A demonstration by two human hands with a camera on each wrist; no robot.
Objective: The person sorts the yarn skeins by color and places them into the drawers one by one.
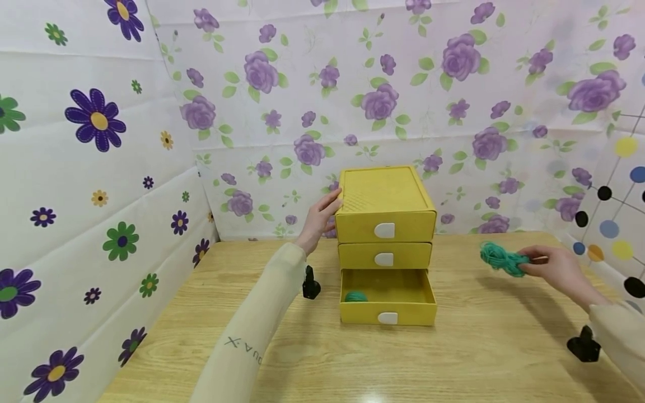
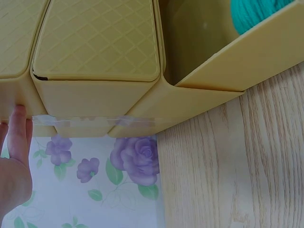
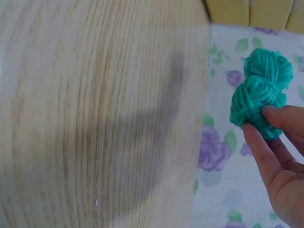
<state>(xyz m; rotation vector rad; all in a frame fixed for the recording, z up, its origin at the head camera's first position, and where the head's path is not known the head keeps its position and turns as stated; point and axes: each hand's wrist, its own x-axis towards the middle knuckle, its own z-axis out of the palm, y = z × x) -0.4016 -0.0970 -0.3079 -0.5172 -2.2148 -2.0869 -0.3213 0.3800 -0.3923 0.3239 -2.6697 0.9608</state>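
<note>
A yellow three-drawer box (image 1: 385, 226) stands on the table, its bottom drawer (image 1: 388, 314) pulled out and the upper two closed. Inside that drawer lies a ball of green yarn (image 1: 356, 296), also partly visible in the left wrist view as green yarn (image 2: 256, 13). My left hand (image 1: 320, 217) rests its fingers against the upper left side of the box; in the left wrist view the fingers (image 2: 18, 133) look straight. Off to the right of the box, my right hand (image 1: 556, 270) pinches a skein of green yarn (image 1: 499, 258) between thumb and fingers, held above the table.
Wood-grain table (image 1: 468, 358) runs under everything. Two small black objects (image 1: 311, 284) sit near the forearms, one on each side. Flowered sheets (image 1: 302, 84) line the back and left, and a dotted sheet (image 1: 622, 190) the right.
</note>
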